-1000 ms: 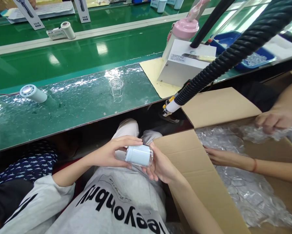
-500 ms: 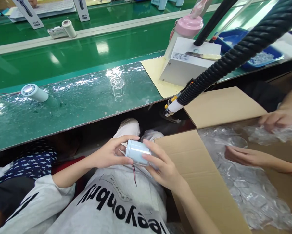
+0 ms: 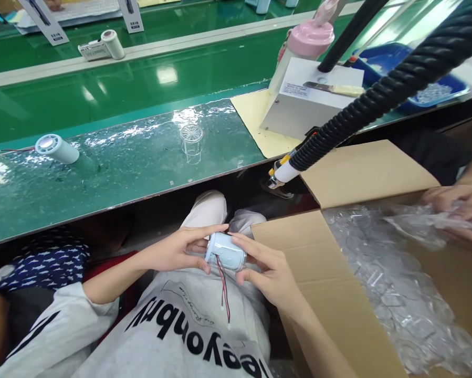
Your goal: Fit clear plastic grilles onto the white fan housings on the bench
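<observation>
Nearest me, over the lap and just short of the near edge of the desk (image 3: 133, 170), a pale-blue cylinder (image 3: 228, 251) is lying tilted between two hands. The left hand (image 3: 180, 252) is grasping its left end, and the right hand (image 3: 269, 265) is clasping the other end, where a clear cover seems to be sitting around it. Red and black wires (image 3: 223, 289) are dangling from its near side. Doing this well, I'd judge, is calling for both ends lining up squarely, the grip pressing evenly and lightly, and the wires hanging free of fingers and rims.

To the right, an open carton (image 3: 314, 252) is holding clear plastic pieces (image 3: 389, 283), and a co-worker's hand (image 3: 456, 202) is gripping some crumpled film. Farther off, a clear cup (image 3: 191, 135) is standing between the desk's near and far edges; a second cylinder (image 3: 58, 149) is leaning toward the far edge, at left.
</observation>
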### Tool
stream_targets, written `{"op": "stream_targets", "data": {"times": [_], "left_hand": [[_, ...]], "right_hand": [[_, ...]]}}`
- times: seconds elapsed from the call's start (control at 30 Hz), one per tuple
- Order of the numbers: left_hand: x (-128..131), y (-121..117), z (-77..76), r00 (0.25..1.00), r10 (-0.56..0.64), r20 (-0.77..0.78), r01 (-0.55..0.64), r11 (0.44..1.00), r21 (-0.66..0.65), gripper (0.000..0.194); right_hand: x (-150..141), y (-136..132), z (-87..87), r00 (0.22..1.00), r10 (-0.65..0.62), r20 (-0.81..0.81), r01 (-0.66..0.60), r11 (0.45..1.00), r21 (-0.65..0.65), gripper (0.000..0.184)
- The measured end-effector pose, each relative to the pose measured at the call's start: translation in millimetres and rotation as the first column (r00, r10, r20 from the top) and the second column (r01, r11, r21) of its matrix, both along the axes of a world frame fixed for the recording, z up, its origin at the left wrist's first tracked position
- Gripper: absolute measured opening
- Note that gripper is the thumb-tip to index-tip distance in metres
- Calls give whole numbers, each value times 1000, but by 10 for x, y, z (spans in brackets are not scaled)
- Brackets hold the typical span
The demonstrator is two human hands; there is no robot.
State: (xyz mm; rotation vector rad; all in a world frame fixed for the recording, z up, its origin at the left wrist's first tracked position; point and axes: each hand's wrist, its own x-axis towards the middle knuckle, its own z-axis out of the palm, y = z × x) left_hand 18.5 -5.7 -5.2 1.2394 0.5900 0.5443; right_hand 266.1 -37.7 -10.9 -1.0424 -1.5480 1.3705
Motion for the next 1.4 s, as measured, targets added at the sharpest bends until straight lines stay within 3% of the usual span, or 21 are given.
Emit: {"op": "stream_targets", "data": {"times": [0.17,0.27,0.33,0.4,0.5,0.6,0.67,0.73,0.8,0.9,1.03,1.13,1.23,1.3,1.33,1.4], "left_hand": [[-13,-11,-122,998,-22,-56,17,997,-80,91],[-27,25,-117,992,62,-109,-46,989,144,88],[-29,51,-77,992,77,-103,-36,934,356,85],[-20,59,-33,996,41,-78,2,874,486,84],[8,29,5,995,82,-52,-46,871,489,81],[28,-23,8,983,170,-65,-143,941,306,77],[26,-51,8,981,177,-77,-161,970,184,75],[10,-66,16,983,159,-93,-147,982,118,75],[-20,-65,33,983,130,-126,-117,988,101,75],[-75,-34,56,970,130,-205,-84,972,219,85],[-91,-6,32,975,130,-178,-23,864,503,101],[-77,-42,2,983,151,-107,-54,787,614,82],[-169,11,44,950,298,-89,-180,759,626,64],[-337,223,146,864,496,-84,-333,689,644,61],[-455,398,224,778,621,-96,-406,614,677,61],[-741,870,433,526,842,-120,-478,410,777,63]], "right_hand": [[-64,-8,-20,992,-19,-128,-22,952,-305,58],[-127,11,-5,969,-22,-247,-90,898,-431,62],[-160,20,9,961,0,-276,-142,858,-494,61],[-175,17,16,968,22,-249,-154,837,-525,60],[-153,-6,20,990,54,-131,-105,900,-422,67],[-100,-22,31,996,81,47,-76,993,-94,78],[-64,-20,43,983,80,167,-108,981,164,72],[-39,-11,54,968,80,236,-151,942,301,62],[-28,1,56,971,86,224,-147,952,269,57],[-42,22,45,992,88,90,-89,996,4,61],[-116,44,46,995,31,-96,-58,956,-287,65],[-210,64,74,987,43,-157,-99,924,-369,62],[-346,175,103,990,126,-57,-138,934,-328,63],[-477,364,117,987,112,112,-90,979,-183,64],[-560,498,125,977,69,200,-52,995,-86,61],[-758,821,138,940,-31,341,-6,994,106,57]]}}
